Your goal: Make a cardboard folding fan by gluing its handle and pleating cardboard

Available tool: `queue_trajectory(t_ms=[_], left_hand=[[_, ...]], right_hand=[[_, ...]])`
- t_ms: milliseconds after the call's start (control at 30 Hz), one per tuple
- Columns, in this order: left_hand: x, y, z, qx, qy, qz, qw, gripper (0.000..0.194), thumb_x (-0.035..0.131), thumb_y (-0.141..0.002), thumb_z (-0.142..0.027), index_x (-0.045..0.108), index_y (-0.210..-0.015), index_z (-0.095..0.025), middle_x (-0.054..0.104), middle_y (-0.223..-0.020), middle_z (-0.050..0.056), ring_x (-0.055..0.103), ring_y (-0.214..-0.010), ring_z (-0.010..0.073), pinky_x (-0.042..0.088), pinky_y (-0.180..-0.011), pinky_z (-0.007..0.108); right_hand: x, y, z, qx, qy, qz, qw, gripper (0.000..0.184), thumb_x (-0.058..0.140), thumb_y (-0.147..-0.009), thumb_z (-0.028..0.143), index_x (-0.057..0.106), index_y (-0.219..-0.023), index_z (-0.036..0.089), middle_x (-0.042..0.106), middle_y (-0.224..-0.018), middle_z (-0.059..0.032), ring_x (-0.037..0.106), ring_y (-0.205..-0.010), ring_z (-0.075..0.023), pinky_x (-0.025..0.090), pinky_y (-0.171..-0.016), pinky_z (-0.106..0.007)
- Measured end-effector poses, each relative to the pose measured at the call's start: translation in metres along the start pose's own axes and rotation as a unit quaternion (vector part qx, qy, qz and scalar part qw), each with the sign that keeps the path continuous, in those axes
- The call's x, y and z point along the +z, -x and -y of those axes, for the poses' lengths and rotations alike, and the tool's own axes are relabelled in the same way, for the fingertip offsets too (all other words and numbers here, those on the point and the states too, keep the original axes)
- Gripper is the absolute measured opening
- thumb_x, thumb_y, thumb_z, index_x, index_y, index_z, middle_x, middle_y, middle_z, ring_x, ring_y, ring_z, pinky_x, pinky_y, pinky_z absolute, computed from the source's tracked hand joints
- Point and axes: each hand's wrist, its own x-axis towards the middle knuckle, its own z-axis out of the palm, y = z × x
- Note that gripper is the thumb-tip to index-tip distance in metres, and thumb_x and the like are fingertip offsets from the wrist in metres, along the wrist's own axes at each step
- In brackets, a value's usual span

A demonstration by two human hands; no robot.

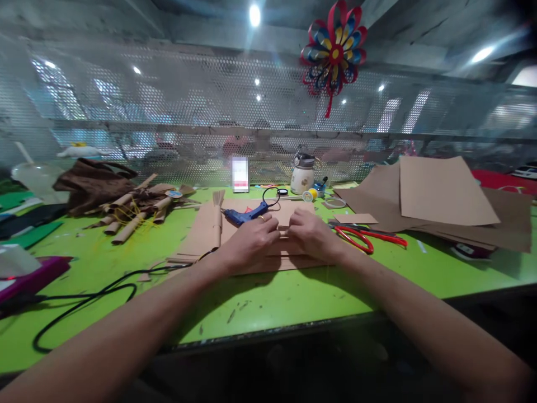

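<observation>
My left hand and my right hand are close together over the middle of the work area. The fingers of both are curled and pinch a piece of brown kraft paper, whose edge shows in the small gap between them. Whether it is folded or rolled there, I cannot tell. More flat kraft paper lies beneath my hands. Just beyond my left hand rests a blue glue gun. To its left is a paper roll with a fringed end.
Red-handled scissors lie to the right, near big kraft sheets. Several tied paper rolls sit at left beside a brown bag. A black cord crosses the green table. A bottle and a lit phone stand behind.
</observation>
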Motion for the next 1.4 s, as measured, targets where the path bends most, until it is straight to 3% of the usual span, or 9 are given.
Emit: queue_trajectory(t_ms=[100,200,300,467,600,733,933,1400], left_hand=[[0.018,0.005,-0.004,-0.007,0.063,0.018,0.998,0.015,0.048,-0.083,-0.014,0.062,-0.078,-0.014,0.054,-0.076,0.007,0.048,-0.072,0.0181,0.042,-0.063,0.029],[0.025,0.007,-0.006,-0.041,0.118,0.023,0.992,0.018,0.047,-0.081,-0.014,0.064,-0.075,-0.015,0.054,-0.074,0.006,0.050,-0.067,0.0161,0.041,-0.061,0.028],[0.025,0.008,-0.005,-0.093,0.178,0.047,0.978,0.020,0.047,-0.082,-0.016,0.065,-0.073,-0.015,0.056,-0.075,0.005,0.051,-0.064,0.0138,0.040,-0.059,0.025],[0.031,0.008,-0.003,-0.177,0.291,0.066,0.938,0.016,0.053,-0.084,-0.022,0.069,-0.084,-0.019,0.059,-0.079,0.002,0.055,-0.069,0.0127,0.041,-0.063,0.023],[0.041,0.008,-0.002,-0.234,0.350,0.070,0.904,0.012,0.058,-0.081,-0.025,0.069,-0.081,-0.021,0.062,-0.078,0.000,0.057,-0.072,0.0136,0.042,-0.066,0.023],[0.039,0.007,-0.001,-0.238,0.370,0.087,0.894,0.011,0.057,-0.081,-0.025,0.066,-0.080,-0.021,0.065,-0.080,-0.001,0.058,-0.073,0.0146,0.043,-0.069,0.024],[0.031,0.005,0.000,-0.234,0.347,0.128,0.899,0.016,0.051,-0.084,-0.029,0.064,-0.081,-0.020,0.066,-0.077,0.001,0.058,-0.072,0.0166,0.040,-0.065,0.025],[0.029,0.005,0.010,-0.217,0.325,0.181,0.903,0.013,0.051,-0.085,-0.026,0.060,-0.080,-0.017,0.062,-0.073,0.003,0.054,-0.066,0.0149,0.035,-0.058,0.025]], right_hand=[[0.012,0.004,0.002,0.002,-0.050,0.083,0.995,0.012,0.057,-0.082,0.016,0.067,-0.074,0.015,0.057,-0.077,-0.0070,0.049,-0.078,-0.0192,0.040,-0.069,-0.030],[0.015,0.006,0.005,0.015,-0.091,0.121,0.988,0.012,0.057,-0.076,0.010,0.064,-0.068,0.014,0.057,-0.074,-0.0061,0.052,-0.074,-0.0173,0.040,-0.066,-0.026],[0.013,0.006,0.004,0.027,-0.121,0.140,0.982,0.014,0.056,-0.074,0.007,0.063,-0.064,0.014,0.058,-0.071,-0.0050,0.053,-0.070,-0.0153,0.039,-0.063,-0.024],[0.010,0.005,0.003,0.102,-0.179,0.150,0.967,0.010,0.057,-0.080,0.011,0.066,-0.081,0.015,0.065,-0.076,-0.0042,0.055,-0.069,-0.0143,0.037,-0.062,-0.023],[0.012,0.005,0.003,0.093,-0.214,0.145,0.962,0.009,0.058,-0.082,0.012,0.065,-0.077,0.015,0.064,-0.078,-0.0041,0.055,-0.071,-0.0142,0.039,-0.064,-0.023],[0.013,0.006,0.003,0.111,-0.262,0.144,0.948,0.010,0.057,-0.086,0.017,0.066,-0.080,0.015,0.066,-0.081,-0.0047,0.056,-0.074,-0.0152,0.041,-0.066,-0.024],[0.007,0.006,-0.004,0.156,-0.292,0.203,0.922,0.012,0.057,-0.086,0.022,0.067,-0.085,0.016,0.067,-0.083,-0.0039,0.058,-0.076,-0.0161,0.042,-0.069,-0.026],[0.007,0.008,-0.012,0.177,-0.248,0.225,0.926,0.011,0.053,-0.085,0.018,0.062,-0.078,0.015,0.062,-0.076,-0.0032,0.051,-0.068,-0.0142,0.035,-0.059,-0.024]])
